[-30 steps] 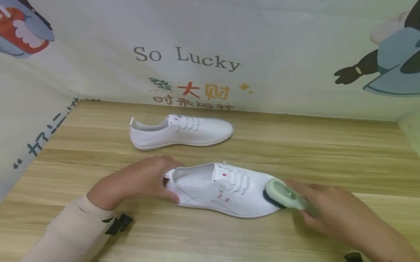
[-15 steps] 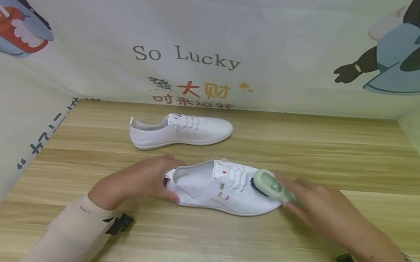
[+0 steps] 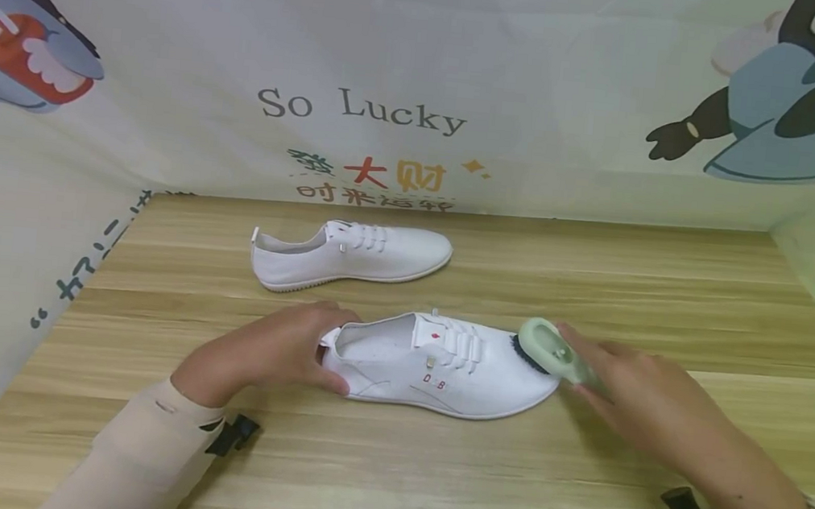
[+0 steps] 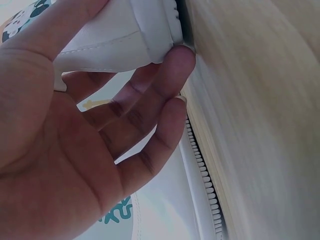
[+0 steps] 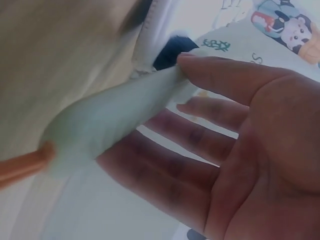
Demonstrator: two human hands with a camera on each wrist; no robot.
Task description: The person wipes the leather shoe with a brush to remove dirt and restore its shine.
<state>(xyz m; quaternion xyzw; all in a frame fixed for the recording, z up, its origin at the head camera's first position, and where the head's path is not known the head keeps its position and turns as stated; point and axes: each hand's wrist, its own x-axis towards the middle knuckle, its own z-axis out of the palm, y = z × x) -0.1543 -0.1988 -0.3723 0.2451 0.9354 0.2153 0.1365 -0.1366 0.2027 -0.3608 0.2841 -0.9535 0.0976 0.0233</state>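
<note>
A white lace-up shoe (image 3: 483, 382) with small red letters lies sole down on the wooden table, toe to the right. My left hand (image 3: 293, 346) grips its heel, thumb on the near side and fingers round the back; the left wrist view shows the fingertips low by the sole. In my right hand (image 3: 635, 396) is a pale green brush (image 3: 548, 348) with dark bristles, held by its handle. The bristles meet the top of the toe. Seen from the right wrist, the thumb lies along the brush handle (image 5: 115, 117), and an orange-brown loop hangs from its end.
A second white shoe (image 3: 393, 255) stands farther back, toe also to the right. White printed sheeting (image 3: 564, 123) rises behind the wooden tabletop (image 3: 630, 282) and along both sides.
The brush in my right hand went from the toe tip leftward toward the laces, then back right to the toe's upper side. My left hand keeps its grip on the heel.
</note>
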